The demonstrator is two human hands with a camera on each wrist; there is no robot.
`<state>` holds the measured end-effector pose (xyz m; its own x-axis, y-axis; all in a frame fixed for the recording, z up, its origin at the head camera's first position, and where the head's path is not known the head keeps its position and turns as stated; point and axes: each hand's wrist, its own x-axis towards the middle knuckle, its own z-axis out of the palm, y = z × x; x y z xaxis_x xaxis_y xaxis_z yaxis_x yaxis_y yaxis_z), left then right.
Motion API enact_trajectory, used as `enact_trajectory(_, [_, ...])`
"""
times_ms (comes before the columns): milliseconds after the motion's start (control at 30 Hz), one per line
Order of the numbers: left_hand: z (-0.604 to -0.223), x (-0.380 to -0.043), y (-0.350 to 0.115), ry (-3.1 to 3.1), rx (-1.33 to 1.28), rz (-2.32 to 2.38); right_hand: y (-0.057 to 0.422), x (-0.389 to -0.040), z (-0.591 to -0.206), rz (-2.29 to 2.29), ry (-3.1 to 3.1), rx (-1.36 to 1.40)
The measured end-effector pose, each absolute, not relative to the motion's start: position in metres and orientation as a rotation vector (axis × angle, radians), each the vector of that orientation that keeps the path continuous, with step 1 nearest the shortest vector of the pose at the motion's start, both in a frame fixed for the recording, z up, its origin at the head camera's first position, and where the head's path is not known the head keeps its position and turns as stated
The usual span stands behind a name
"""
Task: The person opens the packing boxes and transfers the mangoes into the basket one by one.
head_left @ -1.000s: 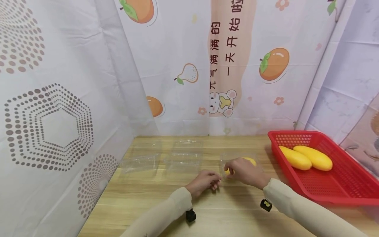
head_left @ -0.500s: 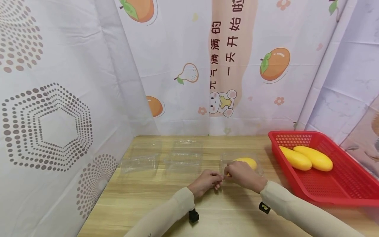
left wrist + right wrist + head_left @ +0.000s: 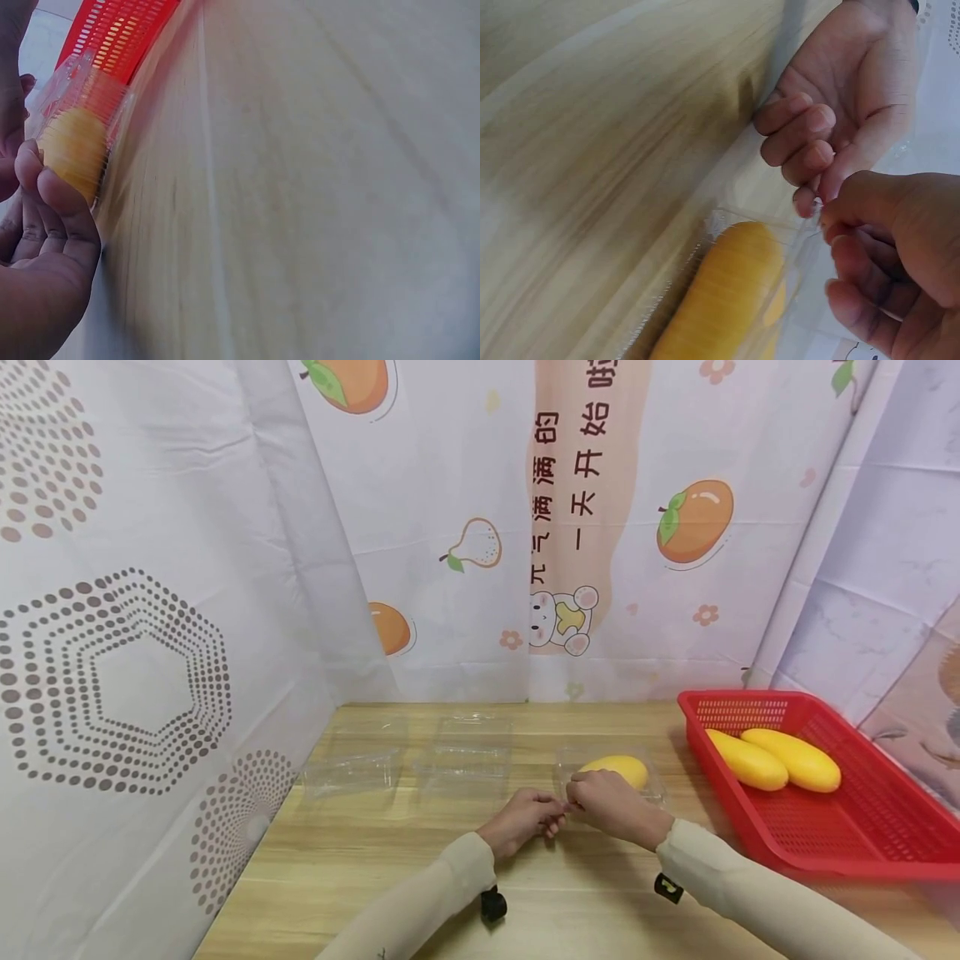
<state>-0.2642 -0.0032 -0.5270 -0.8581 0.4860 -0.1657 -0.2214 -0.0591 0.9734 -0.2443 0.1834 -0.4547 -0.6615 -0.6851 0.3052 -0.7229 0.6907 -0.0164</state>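
Observation:
A yellow oblong fruit (image 3: 630,768), much like a mango, lies inside a clear plastic box (image 3: 654,792) on the table. My left hand (image 3: 517,825) pinches the box's near left corner between thumb and forefinger, its other fingers curled. Right beside it, my right hand (image 3: 618,810) pinches the same corner and partly covers the fruit in the head view. From the right wrist, the fingertips of the left hand (image 3: 840,105) and the right hand (image 3: 911,255) meet at the plastic edge, with the fruit (image 3: 724,292) behind the clear wall. What exactly the fingertips grasp is tiny.
A red perforated basket (image 3: 862,839) stands at the right with two yellow fruits (image 3: 795,760) in it. Further left on the wooden table (image 3: 420,852) are two more clear plastic boxes, one in the middle (image 3: 465,768) and one at the left (image 3: 356,772). Printed curtains (image 3: 450,460) surround the table.
My right hand has moved slightly left and down, off the top of the fruit to the box corner. My left hand has shifted a little right to meet it.

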Motion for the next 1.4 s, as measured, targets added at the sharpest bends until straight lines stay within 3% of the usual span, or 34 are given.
enact_trajectory(567, [-0.524,-0.261,0.006,1.815,0.215,1.987,0.188,-0.248,-0.478,0.174,-2.362,1.148])
enact_trajectory(867, [-0.52,-0.261,0.011,1.859,0.125,1.985,0.186,-0.246,-0.47,0.259,-2.419,1.1])
enact_trajectory(1400, [-0.528,-0.259,0.006,1.772,0.207,2.023,0.194,-0.239,-0.471,0.331,-2.345,1.099])
